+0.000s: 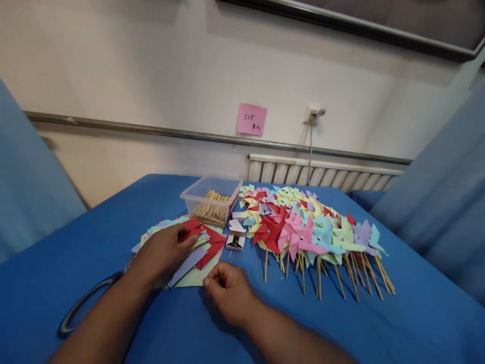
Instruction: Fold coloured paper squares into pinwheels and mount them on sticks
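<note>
Left hand point(164, 250) flat, fingers spread, on the paper squares point(197, 247); right hand point(227, 288) loosely curled, holding nothing visible, just right of the stack's near corner on the worktop point(417, 313).

Pink note point(252, 119) on wall, left of socket point(312, 116): handwritten "32", then characters too unclear to read.
</note>
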`<act>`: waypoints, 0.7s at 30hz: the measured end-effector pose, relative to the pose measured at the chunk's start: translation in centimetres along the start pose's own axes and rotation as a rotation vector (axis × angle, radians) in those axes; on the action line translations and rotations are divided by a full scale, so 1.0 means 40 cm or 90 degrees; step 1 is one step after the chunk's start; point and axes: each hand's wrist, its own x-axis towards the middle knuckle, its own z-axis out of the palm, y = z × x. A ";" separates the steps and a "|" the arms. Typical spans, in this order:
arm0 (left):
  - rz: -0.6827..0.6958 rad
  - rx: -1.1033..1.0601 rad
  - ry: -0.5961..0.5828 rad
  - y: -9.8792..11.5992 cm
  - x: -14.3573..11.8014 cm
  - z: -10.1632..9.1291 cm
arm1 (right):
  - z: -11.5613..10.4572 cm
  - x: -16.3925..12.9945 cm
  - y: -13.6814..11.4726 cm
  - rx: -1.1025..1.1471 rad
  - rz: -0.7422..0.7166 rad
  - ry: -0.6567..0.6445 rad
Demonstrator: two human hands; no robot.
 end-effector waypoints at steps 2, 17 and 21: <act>-0.004 -0.004 0.007 0.000 -0.001 -0.001 | 0.000 -0.001 0.000 0.002 -0.001 -0.002; -0.095 -0.145 0.250 -0.019 -0.021 -0.016 | 0.004 -0.005 0.001 -0.003 0.010 -0.010; -0.172 -0.476 0.390 0.022 -0.036 -0.026 | 0.002 -0.009 -0.014 0.040 -0.018 0.004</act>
